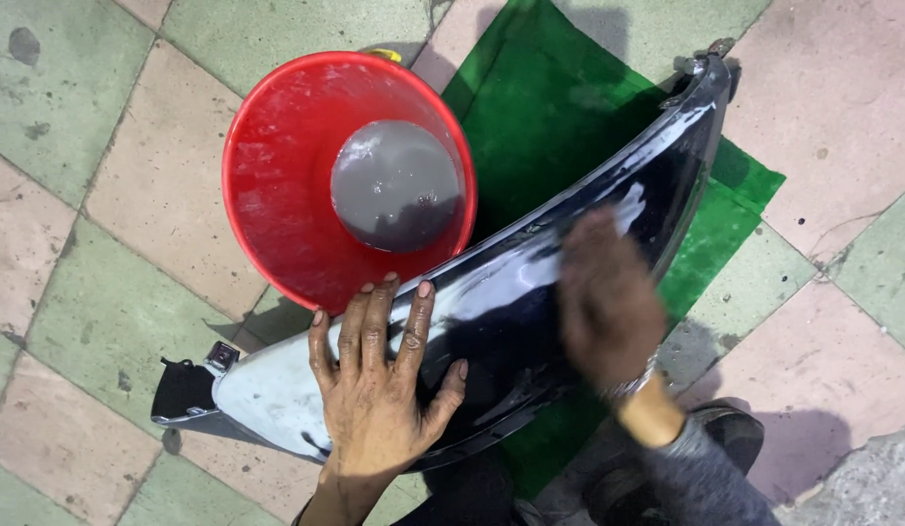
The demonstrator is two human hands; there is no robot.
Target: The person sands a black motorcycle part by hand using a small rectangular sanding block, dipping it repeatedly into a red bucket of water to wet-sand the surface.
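The right hand (608, 302) is motion-blurred, so whatever it holds cannot be told. The green rectangular mat (560, 107) lies mostly hidden beneath the curved glossy dark-blue body panel (530, 282).

Curved dark-blue body panel (530, 282), wet & glossy, lying on green mat.

No boxes, bags, labels, signs or screens can be seen here. Nothing in the picture has a wrapper or a sticker on it, and nothing has a lit-up face like a phone or a television.
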